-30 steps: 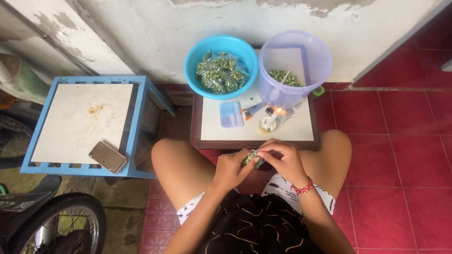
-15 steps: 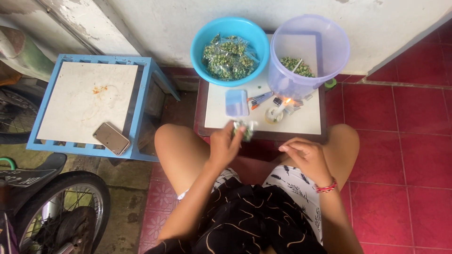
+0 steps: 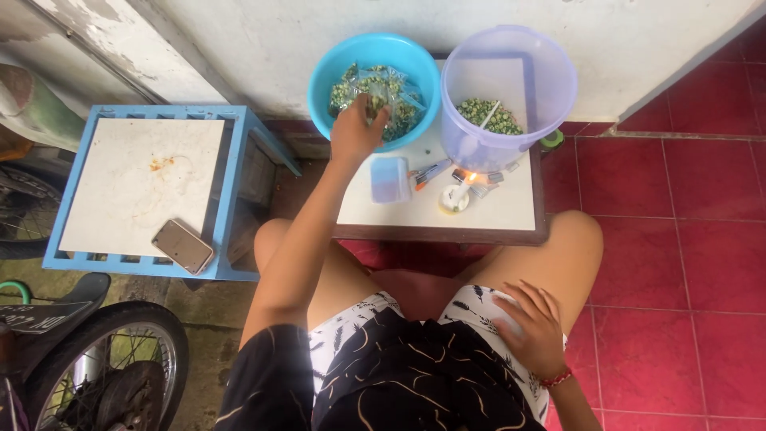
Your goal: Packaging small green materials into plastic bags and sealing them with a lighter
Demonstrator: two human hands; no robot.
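Floor: red tiles [image 3: 678, 263] on the right, bare concrete on the left, a pale wall along the top.
Blue table [image 3: 243, 132]: left of the person, with a white top; a phone [image 3: 183, 247] lies near its front edge.
Wheel [image 3: 104, 363]: dark tyre at the lower left corner.
Low table [image 3: 511, 209]: white top with a dark wood rim, just in front of the person's knees.
Tub [image 3: 511, 76]: clear lilac plastic, at the back right of the low table, with green peas and a white spoon in the bottom.
Bowl [image 3: 335, 68]: blue, at the back left of the low table, touching the tub, full of small clear packets of green peas.
Left hand [image 3: 355, 132]: stretched out over the bowl's near rim, fingers pinched shut on a packet [image 3: 375, 104] just above the pile.
Right hand [image 3: 533, 326]: lying flat and loose on the right thigh, fingers spread, holding nothing.
Small items: a pale blue box [image 3: 390, 179], pens and a lit candle [image 3: 455, 195] in front of the tub.
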